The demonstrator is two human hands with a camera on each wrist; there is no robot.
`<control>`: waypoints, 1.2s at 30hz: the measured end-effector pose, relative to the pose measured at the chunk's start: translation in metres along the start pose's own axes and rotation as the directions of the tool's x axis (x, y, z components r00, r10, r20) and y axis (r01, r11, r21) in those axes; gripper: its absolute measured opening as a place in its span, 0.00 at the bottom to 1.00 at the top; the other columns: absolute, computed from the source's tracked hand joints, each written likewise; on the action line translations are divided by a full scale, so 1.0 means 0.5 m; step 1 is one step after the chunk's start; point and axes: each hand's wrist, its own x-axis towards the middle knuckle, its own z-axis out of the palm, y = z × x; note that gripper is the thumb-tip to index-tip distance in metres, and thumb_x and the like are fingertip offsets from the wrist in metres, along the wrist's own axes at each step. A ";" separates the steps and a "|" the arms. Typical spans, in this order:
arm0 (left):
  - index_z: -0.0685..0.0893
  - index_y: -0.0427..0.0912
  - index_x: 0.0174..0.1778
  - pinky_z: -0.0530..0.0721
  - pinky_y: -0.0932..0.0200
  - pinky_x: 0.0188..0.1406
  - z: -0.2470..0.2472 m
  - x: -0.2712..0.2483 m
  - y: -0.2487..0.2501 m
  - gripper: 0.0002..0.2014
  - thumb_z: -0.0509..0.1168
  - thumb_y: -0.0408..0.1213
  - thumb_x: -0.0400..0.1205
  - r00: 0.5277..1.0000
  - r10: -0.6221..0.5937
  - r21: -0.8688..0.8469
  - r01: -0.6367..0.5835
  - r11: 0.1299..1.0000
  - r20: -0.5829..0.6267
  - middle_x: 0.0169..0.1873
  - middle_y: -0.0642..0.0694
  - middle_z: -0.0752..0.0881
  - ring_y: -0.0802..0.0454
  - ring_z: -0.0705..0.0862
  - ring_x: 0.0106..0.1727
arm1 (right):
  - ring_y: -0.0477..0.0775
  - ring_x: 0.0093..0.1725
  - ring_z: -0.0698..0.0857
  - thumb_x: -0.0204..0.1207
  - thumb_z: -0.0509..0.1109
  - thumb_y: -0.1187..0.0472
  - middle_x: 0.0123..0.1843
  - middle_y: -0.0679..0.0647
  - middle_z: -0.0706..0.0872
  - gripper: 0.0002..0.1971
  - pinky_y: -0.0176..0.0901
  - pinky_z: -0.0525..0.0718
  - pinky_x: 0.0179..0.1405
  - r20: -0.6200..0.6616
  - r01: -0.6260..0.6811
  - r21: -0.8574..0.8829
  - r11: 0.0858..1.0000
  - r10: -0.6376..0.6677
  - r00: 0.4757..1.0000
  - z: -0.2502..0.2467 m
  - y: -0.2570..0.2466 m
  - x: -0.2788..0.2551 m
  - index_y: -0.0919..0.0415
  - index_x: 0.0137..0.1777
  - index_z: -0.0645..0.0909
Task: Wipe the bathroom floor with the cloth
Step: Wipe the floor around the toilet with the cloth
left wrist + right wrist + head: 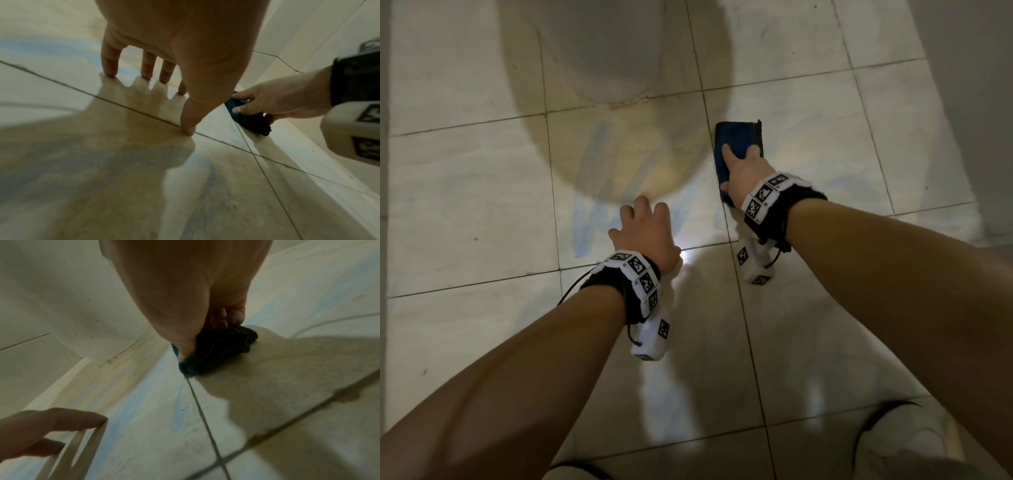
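A folded dark blue cloth lies on the pale tiled floor, right of the middle. My right hand rests on its near half. In the left wrist view the right hand pinches the cloth between thumb and curled fingers. The right wrist view shows the cloth bunched under my fingers, against the floor. My left hand is spread to the left of the cloth and holds nothing. Its straight fingertips touch the floor.
A white toilet base stands ahead, casting a round shadow on the tiles. Bluish wet streaks mark the floor near my left hand. A wall rises on the right. My white shoe is at the bottom edge.
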 end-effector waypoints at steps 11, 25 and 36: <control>0.68 0.50 0.69 0.72 0.40 0.58 0.002 -0.004 0.000 0.31 0.72 0.50 0.73 1.000 -0.007 0.003 0.007 1.000 0.005 0.79 0.44 0.57 0.37 0.62 0.73 | 0.66 0.67 0.75 0.84 0.65 0.51 0.75 0.64 0.63 0.38 0.54 0.80 0.53 0.010 0.047 -0.044 0.998 -0.047 0.999 0.066 0.034 -0.113 0.47 0.88 0.46; 0.63 0.52 0.76 0.74 0.37 0.59 -0.021 0.033 0.027 0.41 0.72 0.60 0.70 0.998 -0.058 -0.023 0.058 0.998 0.008 0.73 0.41 0.65 0.37 0.63 0.72 | 0.60 0.60 0.75 0.89 0.52 0.52 0.72 0.60 0.63 0.30 0.49 0.74 0.45 -0.119 -0.023 0.134 0.991 0.039 0.992 0.107 0.022 -0.091 0.43 0.88 0.45; 0.60 0.53 0.78 0.74 0.33 0.60 -0.014 0.060 0.071 0.46 0.72 0.65 0.69 0.998 -0.066 0.040 0.065 0.997 0.016 0.80 0.44 0.55 0.36 0.57 0.77 | 0.64 0.62 0.73 0.88 0.55 0.53 0.71 0.62 0.64 0.31 0.51 0.75 0.47 -0.171 0.045 0.082 0.996 -0.031 0.985 0.049 0.017 0.011 0.42 0.87 0.47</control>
